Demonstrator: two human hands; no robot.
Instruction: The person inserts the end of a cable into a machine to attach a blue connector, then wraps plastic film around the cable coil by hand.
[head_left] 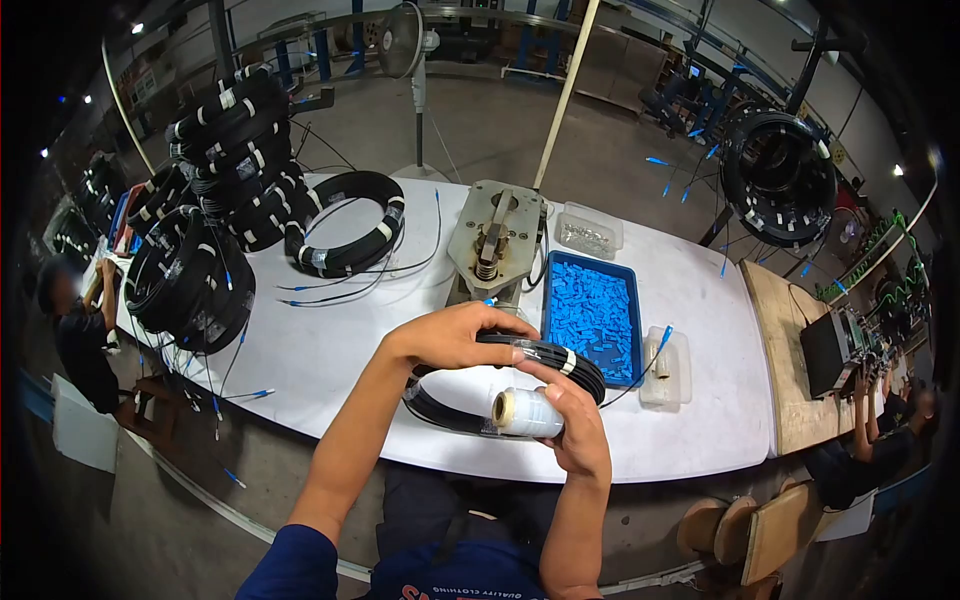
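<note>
A coil of black cable point(572, 365) rests near the front edge of the white table, its near side tilted under my hands. My left hand point(455, 338) reaches over the coil's far side, fingers closed around the cable bundle. In my right hand point(580, 430) is a roll of clear plastic film point(530, 413), its cardboard core facing left. The right fingertips touch the coil, where clear film shows around the cable. One cable end with a blue connector point(665, 338) sticks out to the right.
Behind the coil stand a metal press point(495, 240) and a blue tray point(640, 300) of small blue parts. Clear plastic boxes point(680, 385) flank the tray. Another coil point(345, 265) and stacked coils point(235, 150) occupy the left. Co-workers point(85, 330) sit at both sides.
</note>
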